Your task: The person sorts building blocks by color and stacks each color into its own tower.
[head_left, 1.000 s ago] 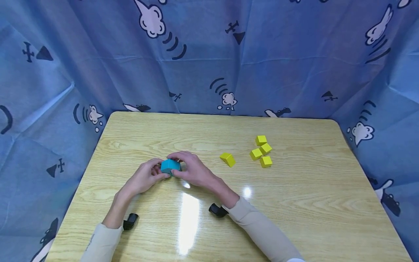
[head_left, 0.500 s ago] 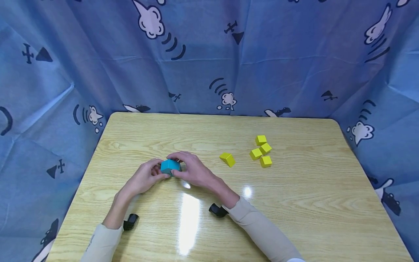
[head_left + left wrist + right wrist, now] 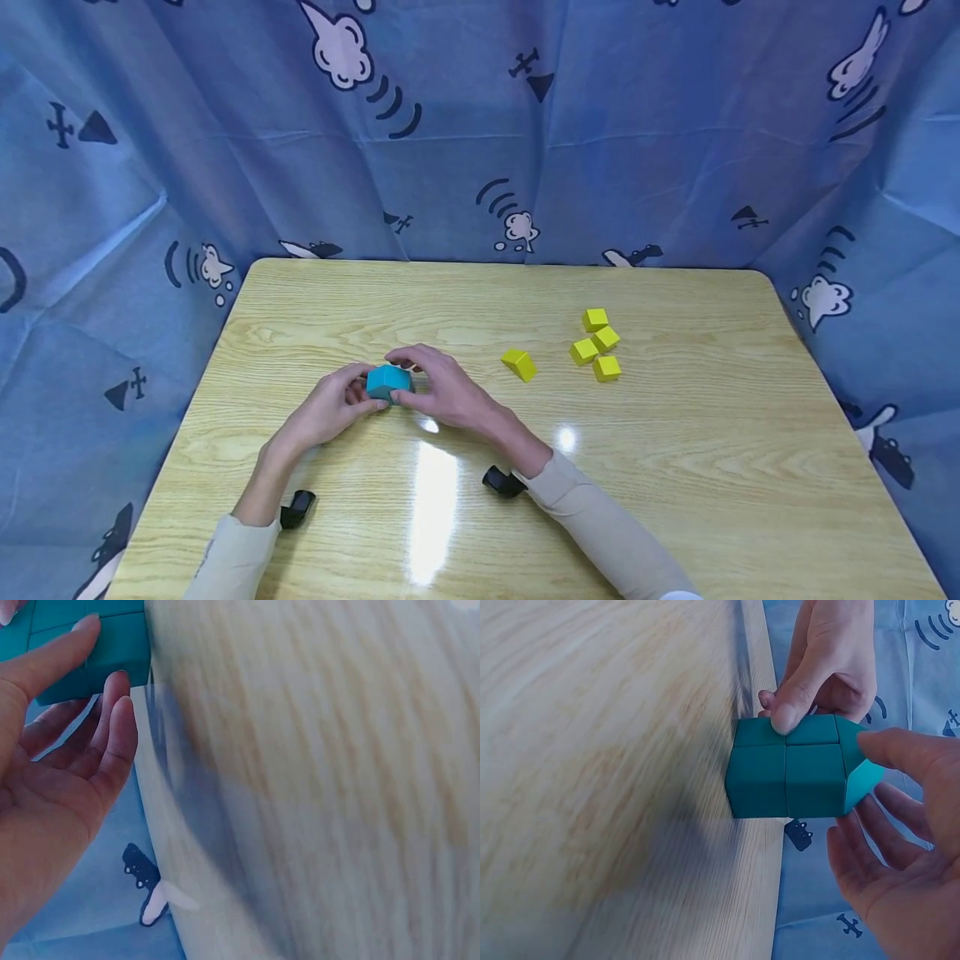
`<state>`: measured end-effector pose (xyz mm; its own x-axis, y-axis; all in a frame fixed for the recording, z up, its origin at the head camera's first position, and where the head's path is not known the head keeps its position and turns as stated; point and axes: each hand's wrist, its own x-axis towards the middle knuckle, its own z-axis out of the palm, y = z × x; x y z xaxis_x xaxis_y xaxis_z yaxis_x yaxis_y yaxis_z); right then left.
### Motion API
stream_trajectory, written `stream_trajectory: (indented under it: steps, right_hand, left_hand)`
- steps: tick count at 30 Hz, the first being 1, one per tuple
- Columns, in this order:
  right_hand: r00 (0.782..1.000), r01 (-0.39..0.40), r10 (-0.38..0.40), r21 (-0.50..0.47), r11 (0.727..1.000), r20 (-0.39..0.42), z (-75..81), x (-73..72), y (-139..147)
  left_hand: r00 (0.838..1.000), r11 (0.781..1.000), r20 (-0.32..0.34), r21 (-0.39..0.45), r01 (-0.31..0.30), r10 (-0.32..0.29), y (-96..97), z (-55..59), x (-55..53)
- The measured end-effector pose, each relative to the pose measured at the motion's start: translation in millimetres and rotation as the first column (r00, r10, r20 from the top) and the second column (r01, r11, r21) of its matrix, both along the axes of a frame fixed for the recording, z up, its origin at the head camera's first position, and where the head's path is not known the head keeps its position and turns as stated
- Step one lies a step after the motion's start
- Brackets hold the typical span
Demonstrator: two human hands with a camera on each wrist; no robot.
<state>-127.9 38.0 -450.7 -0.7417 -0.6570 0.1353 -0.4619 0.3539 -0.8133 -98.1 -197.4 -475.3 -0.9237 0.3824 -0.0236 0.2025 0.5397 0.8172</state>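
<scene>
Here, teal blocks [image 3: 387, 383] stand between both hands [image 3: 330, 407] [image 3: 455, 393].

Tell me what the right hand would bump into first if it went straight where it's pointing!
The right hand would most likely meet the teal blocks first; its thumb seems to touch them. Just past them is the left hand, though depth is unclear.
</scene>
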Motion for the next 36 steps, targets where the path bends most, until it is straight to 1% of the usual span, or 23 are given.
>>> stream_trajectory:
  steps: [2,6,10,12,15,17,19,22,25,29,33,35,36]
  right_hand:
    - [1.000,0.010,-0.010,-0.001,1.000,-0.013,-0.9,0.4,2.5]
    - [0.999,0.032,-0.032,-0.009,0.999,-0.021,-1.6,1.6,9.2]
    - [0.999,0.039,-0.040,-0.035,0.999,-0.030,-0.1,3.3,17.4]
    - [0.998,0.038,-0.040,-0.056,0.998,-0.042,0.4,3.9,21.8]
    - [0.997,0.040,-0.046,-0.088,0.995,-0.069,0.3,4.2,28.5]
    - [0.995,0.046,-0.055,-0.098,0.994,-0.086,0.1,4.5,33.2]
    - [0.993,0.055,-0.065,-0.100,0.993,-0.098,0.2,5.0,37.8]
    - [0.991,0.070,-0.080,-0.094,0.993,-0.107,1.0,6.3,45.4]
    - [0.988,0.092,-0.103,-0.094,0.991,-0.116,1.3,8.0,53.8]
    - [0.981,0.132,-0.144,-0.098,0.986,-0.129,0.6,9.5,66.5]
    - [0.976,0.160,-0.174,-0.111,0.981,-0.133,0.4,11.1,79.4]
    - [0.972,0.170,-0.185,-0.110,0.979,-0.146,0.3,12.3,85.5]
    - [0.970,0.174,-0.189,-0.111,0.979,-0.152,0.1,12.9,88.7]
  left_hand:
    - [1.000,1.000,-0.002,-0.008,-0.008,0.008,-0.4,2.5,1.3]
    - [0.999,0.999,-0.008,-0.012,-0.041,0.041,0.1,10.9,4.5]
    - [0.996,0.996,-0.040,0.006,-0.084,0.084,1.3,18.1,8.0]
    - [0.993,0.995,-0.067,0.016,-0.100,0.101,2.1,21.1,10.3]
    - [0.985,0.993,-0.127,0.026,-0.115,0.118,4.1,24.4,13.0]
    - [0.977,0.992,-0.173,0.036,-0.124,0.128,6.5,26.5,14.6]
    - [0.965,0.990,-0.224,0.061,-0.127,0.138,9.4,28.3,16.2]
    - [0.943,0.987,-0.300,0.113,-0.116,0.145,14.9,30.2,19.1]
    - [0.919,0.983,-0.369,0.166,-0.079,0.136,21.3,31.1,21.6]
    - [0.898,0.979,-0.425,0.203,-0.027,0.113,31.6,32.6,23.9]
    - [0.884,0.979,-0.457,0.204,0.001,0.095,40.9,32.7,25.4]
    - [0.882,0.980,-0.463,0.201,0.007,0.089,44.6,32.5,26.2]
    - [0.884,0.979,-0.459,0.203,0.011,0.085,46.3,33.1,26.6]
